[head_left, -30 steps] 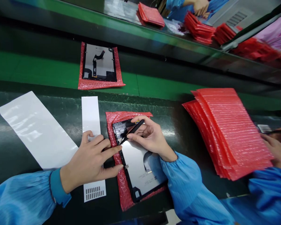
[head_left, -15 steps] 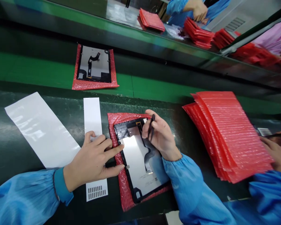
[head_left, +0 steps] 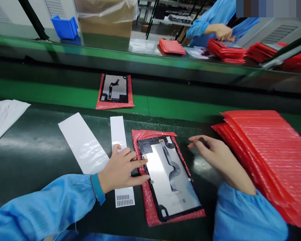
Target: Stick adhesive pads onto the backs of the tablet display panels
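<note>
A tablet screen panel (head_left: 157, 187), back side up with a dark curved flex cable (head_left: 175, 170), lies on a red bubble-wrap bag (head_left: 151, 214). My left hand (head_left: 125, 170) has its fingers spread; thumb and index fingertip touch the panel's left edge. Under that hand lies a white label strip (head_left: 124, 197) with rows of small dark rectangles. To the panel's right, my right hand (head_left: 217, 155) is raised apart from it, closed around what look like black tweezers (head_left: 204, 143), mostly hidden by the fingers.
A white sheet (head_left: 84, 144) lies left of the strip, with papers (head_left: 5, 117) farther left. Red bubble bags (head_left: 268, 157) are stacked at right. Another panel (head_left: 120, 90) lies on its red bag on the green strip behind. Beyond the ledge, a co-worker's hands (head_left: 223, 32) are near red bags.
My right hand has moved off the panel to the right, with the black tweezers still in it. My left hand stays at the panel's left edge. The view has shifted.
</note>
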Demonstrator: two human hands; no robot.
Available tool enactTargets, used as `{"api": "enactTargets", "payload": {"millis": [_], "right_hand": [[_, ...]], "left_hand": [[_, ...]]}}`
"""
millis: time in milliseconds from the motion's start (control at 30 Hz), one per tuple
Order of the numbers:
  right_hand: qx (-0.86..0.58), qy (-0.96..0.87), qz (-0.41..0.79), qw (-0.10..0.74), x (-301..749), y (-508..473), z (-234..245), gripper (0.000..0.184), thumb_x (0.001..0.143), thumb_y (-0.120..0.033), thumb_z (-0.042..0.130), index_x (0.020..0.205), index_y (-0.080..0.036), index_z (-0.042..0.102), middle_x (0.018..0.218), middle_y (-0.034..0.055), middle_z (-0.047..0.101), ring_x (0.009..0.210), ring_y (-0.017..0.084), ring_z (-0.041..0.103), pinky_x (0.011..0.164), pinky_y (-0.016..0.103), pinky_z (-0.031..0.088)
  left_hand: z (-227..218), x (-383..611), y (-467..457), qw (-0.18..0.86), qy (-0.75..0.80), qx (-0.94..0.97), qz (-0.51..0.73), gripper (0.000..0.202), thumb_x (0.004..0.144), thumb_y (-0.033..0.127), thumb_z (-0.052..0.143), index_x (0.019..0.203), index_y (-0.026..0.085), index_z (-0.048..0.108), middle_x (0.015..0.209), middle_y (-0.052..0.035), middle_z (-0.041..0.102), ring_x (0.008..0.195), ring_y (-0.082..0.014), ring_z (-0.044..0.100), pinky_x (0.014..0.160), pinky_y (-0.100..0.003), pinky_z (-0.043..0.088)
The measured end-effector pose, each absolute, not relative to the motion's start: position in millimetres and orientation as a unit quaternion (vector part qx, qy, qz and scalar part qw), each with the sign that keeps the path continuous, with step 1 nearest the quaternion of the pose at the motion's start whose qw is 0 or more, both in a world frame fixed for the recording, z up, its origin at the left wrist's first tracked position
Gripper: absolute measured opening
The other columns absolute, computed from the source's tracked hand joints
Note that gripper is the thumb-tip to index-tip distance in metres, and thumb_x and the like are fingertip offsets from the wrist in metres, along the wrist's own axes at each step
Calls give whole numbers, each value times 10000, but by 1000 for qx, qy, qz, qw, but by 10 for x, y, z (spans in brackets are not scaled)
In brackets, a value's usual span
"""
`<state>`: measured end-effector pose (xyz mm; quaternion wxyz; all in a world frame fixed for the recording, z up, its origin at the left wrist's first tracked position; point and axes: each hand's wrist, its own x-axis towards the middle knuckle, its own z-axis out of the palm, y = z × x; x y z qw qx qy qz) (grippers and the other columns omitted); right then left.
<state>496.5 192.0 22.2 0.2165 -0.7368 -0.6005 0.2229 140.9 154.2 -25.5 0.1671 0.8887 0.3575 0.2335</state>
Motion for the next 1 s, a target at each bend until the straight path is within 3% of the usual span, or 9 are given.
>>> {"api": "enactTargets", "payload": {"millis": [100,300,400,533,667,733,833,900,1000], "right_hand": [[-704,-640,252,176,4817,1926,177,419,889,-560,603,929,-170,752,749,93,746,718,269,695,654,353,528],[-677,-493,475,272,4675,1858,122,538,669,-690,875,724,-181,709,543,34,611,412,128,487,350,218,341],[-646,-442,563,264,4619,1821,81,515,642,-609,945,791,-161,739,680,98,715,495,192,625,406,260,494],[-627,-432,562,324,4553,1862,-2,431,696,-489,951,870,-145,758,731,127,746,547,246,683,433,296,560],[-621,-328,512,495,4628,2056,-118,291,761,-341,905,902,-160,727,709,89,722,496,200,651,411,264,563],[-608,-259,480,577,4685,2202,-150,248,816,-306,867,833,-182,653,595,11,628,387,122,535,330,197,470],[-582,-209,469,630,4710,2471,-135,378,947,-333,767,739,-210,477,501,-102,414,304,30,288,253,127,235],[-559,-204,482,643,4667,2680,-95,385,1025,-310,682,745,-200,441,532,-121,363,329,15,256,276,115,207],[-514,-204,508,660,4531,2988,-30,297,1074,-278,626,824,-153,526,598,-114,391,378,10,285,319,108,230]], "left_hand": [[-254,1414,1524,161,366,886,235,483,991,685,549,1263,321,714,908,-11,634,908,-205,539,921,-476,256],[-324,1409,1551,139,374,883,247,447,975,676,599,1240,342,733,883,-6,628,895,-197,540,938,-457,266],[-349,1371,1577,136,368,885,250,420,985,671,588,1242,370,731,884,-5,631,895,-197,540,950,-455,265],[-302,1293,1602,130,377,877,270,422,1030,623,536,1306,347,698,978,-29,665,937,-197,565,957,-448,264],[-257,1258,1625,124,393,860,302,391,1078,533,469,1314,309,685,1022,-37,675,974,-193,578,962,-445,258],[-264,1265,1633,126,390,857,312,377,1074,515,484,1307,298,686,1018,-38,682,982,-195,582,972,-448,254],[-283,1277,1635,129,378,859,319,358,1056,504,527,1310,300,675,1019,-31,692,991,-194,593,983,-445,254],[-282,1269,1638,126,378,858,323,341,1051,490,543,1308,304,668,1033,-24,698,997,-192,598,998,-447,251],[-259,1230,1662,110,403,848,327,301,1058,446,543,1286,298,671,1042,-21,702,1009,-191,602,1011,-451,251]]}}
